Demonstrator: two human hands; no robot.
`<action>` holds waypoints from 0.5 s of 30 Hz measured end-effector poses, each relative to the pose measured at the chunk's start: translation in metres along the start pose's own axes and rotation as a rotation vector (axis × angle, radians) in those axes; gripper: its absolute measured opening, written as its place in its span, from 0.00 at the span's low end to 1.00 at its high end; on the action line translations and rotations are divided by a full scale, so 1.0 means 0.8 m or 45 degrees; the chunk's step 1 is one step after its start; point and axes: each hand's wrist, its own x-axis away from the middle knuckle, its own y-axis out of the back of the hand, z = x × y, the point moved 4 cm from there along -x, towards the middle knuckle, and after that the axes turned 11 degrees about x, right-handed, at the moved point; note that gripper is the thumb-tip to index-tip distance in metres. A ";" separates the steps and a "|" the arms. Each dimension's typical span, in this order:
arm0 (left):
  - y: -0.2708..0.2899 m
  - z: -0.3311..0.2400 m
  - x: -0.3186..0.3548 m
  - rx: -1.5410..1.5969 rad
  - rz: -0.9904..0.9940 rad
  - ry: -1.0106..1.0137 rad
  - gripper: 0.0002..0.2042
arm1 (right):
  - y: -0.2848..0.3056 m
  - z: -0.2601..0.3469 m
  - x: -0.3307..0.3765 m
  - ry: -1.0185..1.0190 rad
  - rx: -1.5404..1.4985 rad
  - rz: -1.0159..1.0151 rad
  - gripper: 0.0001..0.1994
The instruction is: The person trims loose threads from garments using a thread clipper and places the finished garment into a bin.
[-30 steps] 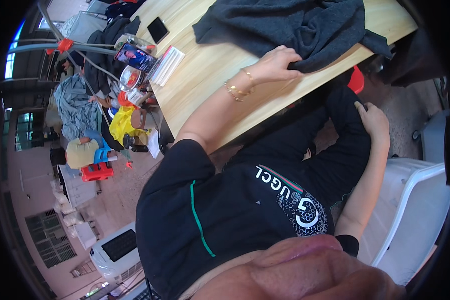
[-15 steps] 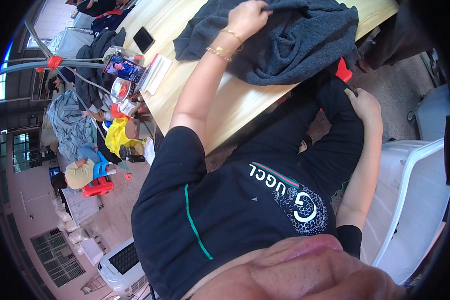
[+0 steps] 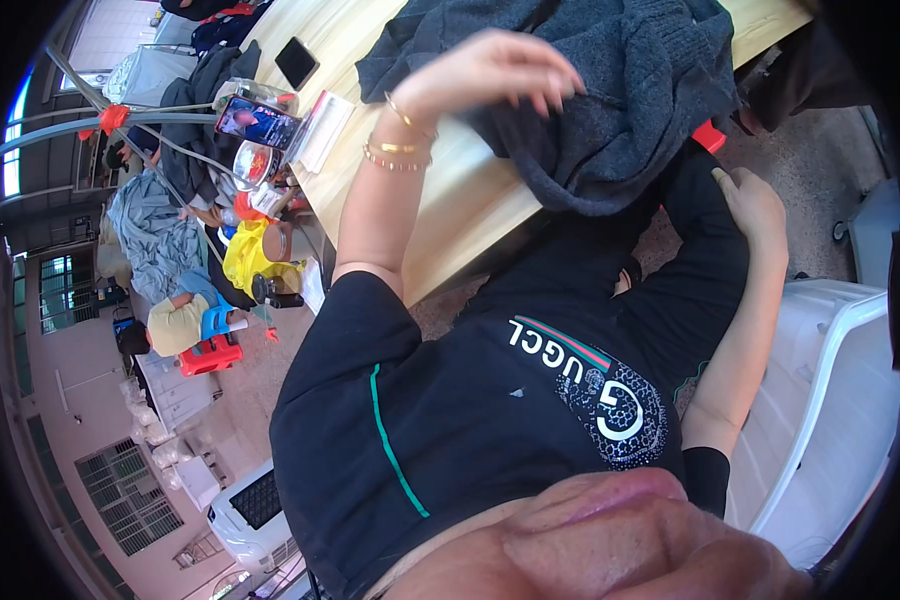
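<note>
A dark grey knit garment [image 3: 630, 110] lies bunched on the pale wooden table [image 3: 430, 215], its folds drooping over the near edge toward my lap. Over its left part I hold my left hand [image 3: 495, 75], with bracelets at the wrist and the fingers stretched out, gripping nothing. My right hand [image 3: 758, 205] rests on my dark trouser leg [image 3: 705, 205], right of the table edge. Its fingers are curled and partly hidden, with a small yellowish bit at one fingertip; what they hold, if anything, cannot be made out.
Along the table's left side are a black phone [image 3: 296, 64], a lit phone [image 3: 258, 122] on a stand, a clear tub [image 3: 255, 163] and papers [image 3: 325, 130]. A yellow bag [image 3: 255, 258] hangs beside them. A white bin [image 3: 820, 380] stands at my right. Another person [image 3: 182, 322] sits at far left.
My left hand has let go of the garment and drawn back toward me, its fingers opening out. The garment's folds have shifted. The whole view has tilted slightly; my right hand stays on my leg.
</note>
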 end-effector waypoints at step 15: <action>0.216 0.109 -0.108 -0.450 -1.058 -0.003 0.15 | -0.005 -0.002 -0.002 -0.021 -0.032 -0.041 0.27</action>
